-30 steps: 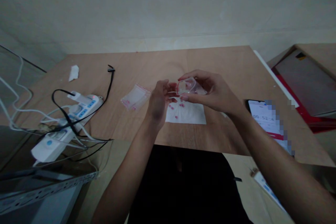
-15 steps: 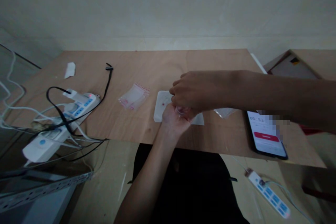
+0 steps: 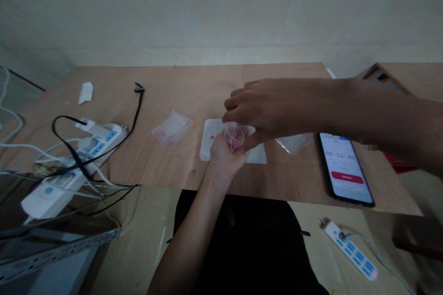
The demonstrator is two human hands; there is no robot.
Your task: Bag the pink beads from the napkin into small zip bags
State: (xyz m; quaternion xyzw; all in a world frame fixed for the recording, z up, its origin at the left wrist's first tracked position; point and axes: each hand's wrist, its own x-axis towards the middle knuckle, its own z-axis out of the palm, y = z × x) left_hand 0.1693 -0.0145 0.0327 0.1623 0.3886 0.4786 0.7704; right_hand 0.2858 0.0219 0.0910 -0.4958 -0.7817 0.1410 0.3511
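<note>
My left hand point(image 3: 226, 154) is palm up above a white sheet or tray point(image 3: 206, 140) and closed around a small clear plastic cup point(image 3: 235, 134) with pinkish-red bits in or behind it. The cup's round rim faces me. My right hand point(image 3: 254, 106) reaches across from the right, just over the cup, with its fingers curled and its thumb low beside the rim. What its fingertips pinch, if anything, is hidden. A small dark red dot shows on the left part of the white sheet.
Clear zip bags point(image 3: 173, 128) with pink bits lie to the left; another clear bag point(image 3: 294, 143) is under my right forearm. A phone point(image 3: 346, 170) showing a timer rests at the right. A power strip point(image 3: 74, 170) with tangled cables occupies the left edge; another strip point(image 3: 349, 249) is on the floor.
My right hand has risen slightly off my left palm, so more of the clear cup shows. The view has shifted a little, and more of the phone is uncovered.
</note>
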